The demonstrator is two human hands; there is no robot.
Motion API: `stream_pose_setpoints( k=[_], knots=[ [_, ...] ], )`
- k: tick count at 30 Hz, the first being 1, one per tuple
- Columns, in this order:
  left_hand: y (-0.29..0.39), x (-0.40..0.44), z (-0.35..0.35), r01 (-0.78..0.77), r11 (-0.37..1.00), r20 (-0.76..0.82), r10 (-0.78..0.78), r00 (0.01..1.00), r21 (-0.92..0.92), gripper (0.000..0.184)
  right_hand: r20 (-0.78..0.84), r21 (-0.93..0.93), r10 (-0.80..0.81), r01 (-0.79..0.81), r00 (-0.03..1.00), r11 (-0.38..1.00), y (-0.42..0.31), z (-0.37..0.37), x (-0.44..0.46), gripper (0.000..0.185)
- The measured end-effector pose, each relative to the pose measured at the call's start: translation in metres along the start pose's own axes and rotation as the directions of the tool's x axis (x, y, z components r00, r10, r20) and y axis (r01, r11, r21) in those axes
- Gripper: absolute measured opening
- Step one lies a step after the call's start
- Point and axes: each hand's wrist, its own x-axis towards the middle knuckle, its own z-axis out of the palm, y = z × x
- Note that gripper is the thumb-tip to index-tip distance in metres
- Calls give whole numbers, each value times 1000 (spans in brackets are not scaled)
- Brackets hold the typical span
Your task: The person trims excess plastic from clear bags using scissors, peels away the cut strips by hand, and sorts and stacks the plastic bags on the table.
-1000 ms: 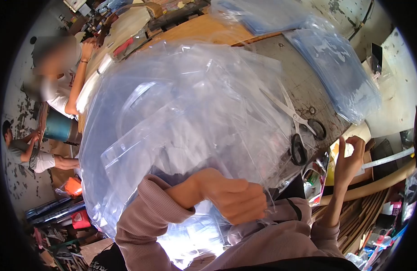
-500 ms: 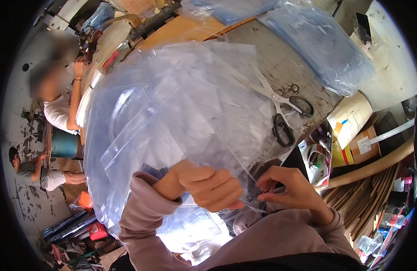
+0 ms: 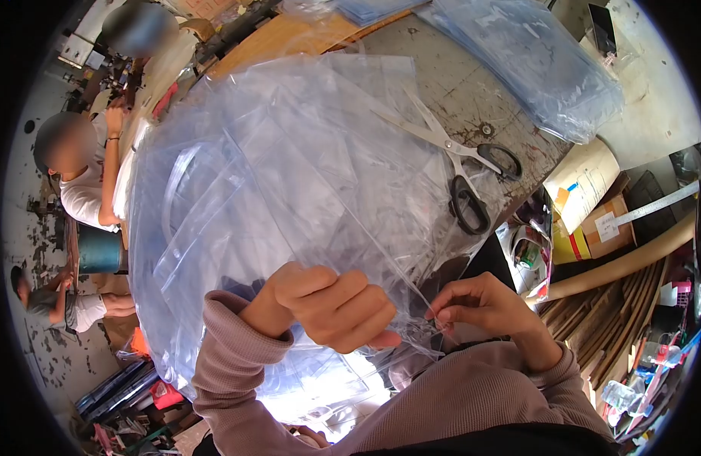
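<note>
A wide heap of clear plastic sheets (image 3: 290, 175) spreads over the work table in front of me. My left hand (image 3: 331, 308) is closed in a fist at the near edge of the heap. Its curled fingers hide whatever is inside. Close by on the right, my right hand (image 3: 483, 308) pinches the corner of a clear plastic sheet between thumb and fingertips. Thin, crumpled plastic edges lie between the two hands. A pair of scissors (image 3: 448, 144) with black handles rests with blades spread, partly over the sheets and partly toward the worn table top.
A stack of bluish plastic bags (image 3: 529, 72) lies at the far right, near a phone (image 3: 602, 29). Cardboard boxes (image 3: 605, 228) and a long tan tube (image 3: 616, 277) stand right of the table. Two people, one at a bench (image 3: 85, 182), are on the left.
My right thumb and fingers have come together on the plastic corner. The left hand stays closed and has shifted slightly left in view. The camera view has moved a little.
</note>
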Motion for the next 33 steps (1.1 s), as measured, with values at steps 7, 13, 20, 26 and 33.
stream_pose_setpoints(
  k=[7, 13, 20, 26, 33],
  knots=[
    [-1, 1, 1, 26, 1000, 42, -26, 999, 11, 45, -133, -80, -34, 24, 990, 996, -9, -4, -11, 14],
    [-6, 11, 29, 219, 974, 89, -224, 971, 58, 30, -310, -816, -680, 182, 664, 549, -9, -9, -16, 19],
    [-10, 11, 16, 401, 897, 401, -441, 803, 185, 27, -212, -604, -405, 207, 889, 770, -8, 23, 9, 27],
    [69, 12, -105, 788, 277, 197, -960, 200, 550, 47, -382, -664, -705, 353, 598, 660, -10, 0, 4, 8],
    [200, -9, -47, 696, -430, -384, -893, -235, 575, 47, -395, -892, -802, 21, 448, 451, -38, -6, 3, 9]
  ],
)
